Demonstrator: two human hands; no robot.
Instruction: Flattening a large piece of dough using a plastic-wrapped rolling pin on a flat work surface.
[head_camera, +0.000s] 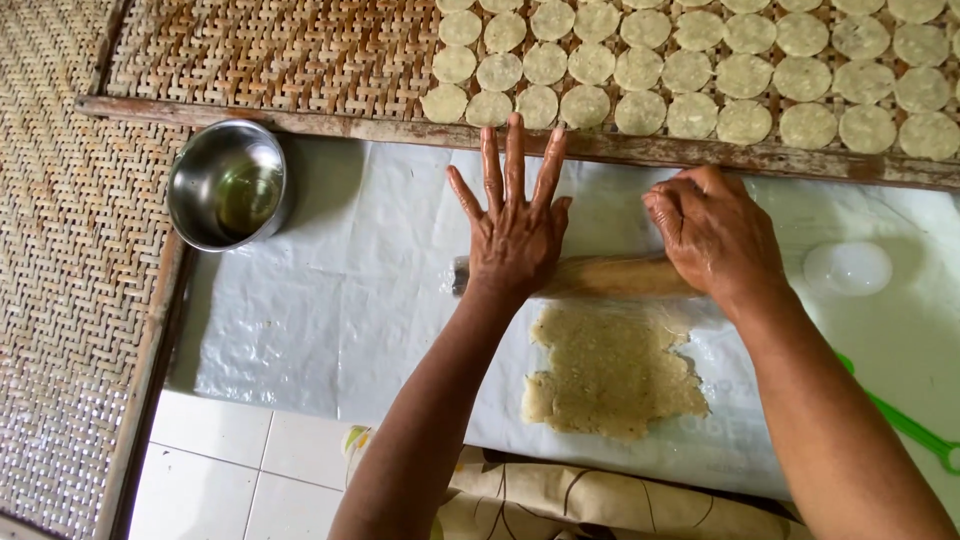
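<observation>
Fingers (515, 160) of the left hand (515, 235) were spread wide and flat, with the palm pressing down on the rolling pin (610, 277). Far to the left of those fingers sat a shiny metal bowl (228, 183) with a little oil in it. Just past the fingertips ran a wooden frame (300, 120) holding a woven tray of round, pale dough discs (690, 70). To the right, the right hand (715, 235) was curled, its fingers bent over the other end of the pin, gripping nothing else. Further right lay a small round white lid (847, 267), and a green plastic tool (905, 420) showed by the right arm.

Below both hands, on the white plastic sheet (320, 300), lay the dough (612, 370). It looked thin, yellowish and grainy, with ragged, cracked edges. I think it could tear or stick to the pin if the hands pushed too hard. Uneven pressing, one hand flat and one curled, could leave it thicker on one side.
</observation>
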